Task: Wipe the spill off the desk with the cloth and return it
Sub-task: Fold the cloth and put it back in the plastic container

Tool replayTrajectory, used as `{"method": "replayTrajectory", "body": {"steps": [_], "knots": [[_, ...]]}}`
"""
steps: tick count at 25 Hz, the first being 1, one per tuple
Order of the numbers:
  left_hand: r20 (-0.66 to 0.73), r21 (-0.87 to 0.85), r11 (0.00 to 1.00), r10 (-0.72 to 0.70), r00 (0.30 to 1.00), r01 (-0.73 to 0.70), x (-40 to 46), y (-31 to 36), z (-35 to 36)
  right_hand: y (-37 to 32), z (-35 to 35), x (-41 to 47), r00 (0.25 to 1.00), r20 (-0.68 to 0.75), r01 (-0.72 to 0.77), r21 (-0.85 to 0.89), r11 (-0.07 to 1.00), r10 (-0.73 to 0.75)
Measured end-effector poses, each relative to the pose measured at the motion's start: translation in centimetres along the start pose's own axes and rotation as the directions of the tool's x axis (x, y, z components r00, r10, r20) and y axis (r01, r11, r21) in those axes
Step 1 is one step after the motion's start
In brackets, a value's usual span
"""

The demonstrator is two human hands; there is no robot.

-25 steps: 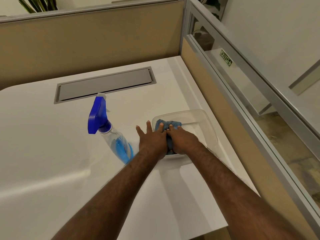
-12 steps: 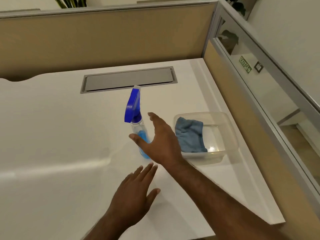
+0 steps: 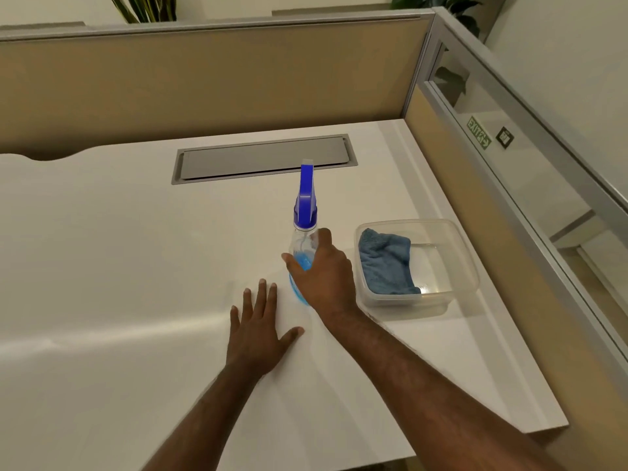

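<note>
A blue cloth [image 3: 385,263] lies folded in the left half of a clear plastic tub [image 3: 455,246] on the white desk [image 3: 119,266]. Just left of the tub stands a clear spray bottle [image 3: 304,229] with a blue trigger head and blue liquid. My right hand [image 3: 324,277] is wrapped around the bottle's lower body, thumb on its left side. My left hand [image 3: 260,329] rests flat on the desk in front of the bottle, fingers spread, holding nothing. No spill shows on the desk surface.
A grey cable hatch [image 3: 265,158] is set into the desk behind the bottle. Tan partition panels [image 3: 204,83] close the back and right sides, with glass [image 3: 509,137] above the right one. The desk's front edge runs close to my arms.
Both hands left the cloth in the tub. My right hand moved left and closed around the spray bottle; my left hand came down flat on the desk. The view shifted right.
</note>
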State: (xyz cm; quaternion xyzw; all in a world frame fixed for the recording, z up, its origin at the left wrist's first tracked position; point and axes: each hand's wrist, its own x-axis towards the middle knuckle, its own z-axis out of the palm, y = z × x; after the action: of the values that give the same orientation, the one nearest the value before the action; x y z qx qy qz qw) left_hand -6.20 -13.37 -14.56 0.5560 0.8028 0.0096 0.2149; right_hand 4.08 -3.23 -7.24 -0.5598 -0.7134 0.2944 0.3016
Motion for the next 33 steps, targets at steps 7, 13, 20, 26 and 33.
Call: {"method": "replayTrajectory", "body": {"steps": [7, 13, 20, 26, 33], "knots": [[-0.020, 0.030, 0.999, 0.021, 1.000, -0.021, 1.6, -0.6, 0.9, 0.6, -1.7, -0.4, 1.000, 0.017, 0.028, -0.105, 0.994, -0.026], [-0.115, -0.024, 0.999, 0.040, 0.993, -0.043, 1.5, -1.0, 1.7, -0.2, -11.9, 2.4, 0.953, -0.298, 0.065, 0.022, 0.998, -0.056], [-0.139, -0.049, 0.998, 0.036, 0.990, -0.044, 1.5, -1.0, 1.9, 6.2, -19.3, 4.6, 0.876, -0.482, -0.048, -0.041, 0.998, 0.022], [-0.132, -0.048, 0.998, 0.029, 0.991, -0.036, 1.6, -1.0, 2.0, 11.3, -17.0, 3.8, 0.889, -0.440, -0.158, -0.034, 0.987, 0.127], [-0.133, -0.043, 0.998, 0.033, 0.991, -0.039, 1.5, -0.9, 1.9, 13.0, -14.9, 3.4, 0.909, -0.393, -0.192, -0.105, 0.976, 0.136]]}}
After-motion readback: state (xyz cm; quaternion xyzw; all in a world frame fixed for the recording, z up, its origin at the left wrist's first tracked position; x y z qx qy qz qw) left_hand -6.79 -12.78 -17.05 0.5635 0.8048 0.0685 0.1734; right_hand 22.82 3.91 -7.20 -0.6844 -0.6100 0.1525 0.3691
